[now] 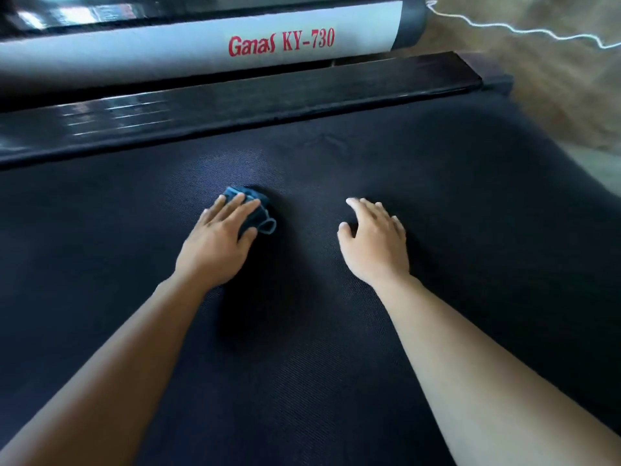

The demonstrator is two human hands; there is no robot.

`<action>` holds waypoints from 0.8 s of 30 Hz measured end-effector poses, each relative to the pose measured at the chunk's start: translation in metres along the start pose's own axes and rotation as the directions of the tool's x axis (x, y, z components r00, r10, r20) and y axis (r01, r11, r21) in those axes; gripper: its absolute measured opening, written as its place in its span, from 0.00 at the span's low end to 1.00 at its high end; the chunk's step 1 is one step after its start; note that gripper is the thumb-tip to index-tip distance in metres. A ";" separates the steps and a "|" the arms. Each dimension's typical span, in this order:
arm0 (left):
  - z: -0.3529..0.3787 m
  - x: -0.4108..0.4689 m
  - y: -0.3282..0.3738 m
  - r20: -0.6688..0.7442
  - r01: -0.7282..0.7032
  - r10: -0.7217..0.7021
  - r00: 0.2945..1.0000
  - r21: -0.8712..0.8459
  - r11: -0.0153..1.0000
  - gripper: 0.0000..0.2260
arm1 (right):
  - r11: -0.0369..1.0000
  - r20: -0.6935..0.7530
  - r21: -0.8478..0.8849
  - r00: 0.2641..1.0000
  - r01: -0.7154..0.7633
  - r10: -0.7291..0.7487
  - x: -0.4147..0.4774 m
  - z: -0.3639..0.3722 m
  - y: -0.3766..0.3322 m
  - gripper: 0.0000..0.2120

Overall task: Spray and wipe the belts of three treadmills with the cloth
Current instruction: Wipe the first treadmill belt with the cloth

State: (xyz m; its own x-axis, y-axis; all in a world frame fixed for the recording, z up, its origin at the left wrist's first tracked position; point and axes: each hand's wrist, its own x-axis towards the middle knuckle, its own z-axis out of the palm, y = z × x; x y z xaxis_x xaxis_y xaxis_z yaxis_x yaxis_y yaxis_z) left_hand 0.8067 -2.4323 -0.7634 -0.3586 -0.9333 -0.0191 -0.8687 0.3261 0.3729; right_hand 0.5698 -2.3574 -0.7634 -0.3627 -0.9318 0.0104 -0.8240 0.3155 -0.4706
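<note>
Dark woven treadmill belt (302, 348) fills nearly the whole view, running from the near edge up to a glossy black side rail (235, 105) along its far edge. Beyond the rail lies a silver-grey cover (151, 52) printed with red lettering (281, 43) that reads "Ganas KY-730". Past the belt's far right corner there is brownish floor (554, 82), and a thin white cord (510, 28) snakes across it. The cloth (260, 208), a small dark blue bunched rag, sits on the belt left of centre, well short of the far edge, with a little loop of its hem sticking out to the right. The left hand (218, 240) lies flat on top of it, fingers straight and close together, pressing it to the belt, with the thumb against its near side. The right hand (376, 243) holds nothing. It is near the cloth but apart from it, with its fingers spread and slightly arched and the tips touching the belt. A faintly paler oval patch (228, 166) shows on the belt just beyond the cloth.
</note>
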 end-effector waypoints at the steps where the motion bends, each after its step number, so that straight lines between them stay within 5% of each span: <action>1: 0.001 0.010 0.002 -0.032 0.045 -0.045 0.998 -0.006 0.999 0.24 | 1.000 -0.050 0.000 0.999 0.013 -0.013 0.002 -0.007 0.006 0.22; 4: 0.004 0.047 0.016 -0.093 0.141 -0.142 0.985 -0.025 0.990 0.23 | 0.992 -0.179 -0.123 0.984 -0.037 0.015 0.011 -0.027 0.040 0.22; 15: 0.030 0.164 0.083 -0.078 0.093 -0.089 0.993 0.039 0.995 0.25 | 0.957 -0.147 -0.247 0.982 -0.149 0.115 0.015 -0.017 0.080 0.27; 24: 0.063 0.185 0.181 0.086 -0.212 0.206 0.975 0.069 0.975 0.25 | 0.956 -0.114 -0.249 0.985 -0.157 0.132 0.018 -0.021 0.079 0.27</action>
State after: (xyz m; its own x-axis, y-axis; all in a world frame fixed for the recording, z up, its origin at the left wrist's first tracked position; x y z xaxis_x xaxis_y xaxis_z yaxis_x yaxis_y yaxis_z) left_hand 0.5615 -2.5366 -0.7577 -0.5581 -0.8295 -0.0210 -0.7941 0.5266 0.3034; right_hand 0.4884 -2.3457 -0.7820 -0.5153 -0.8556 0.0485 -0.8390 0.4922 -0.2321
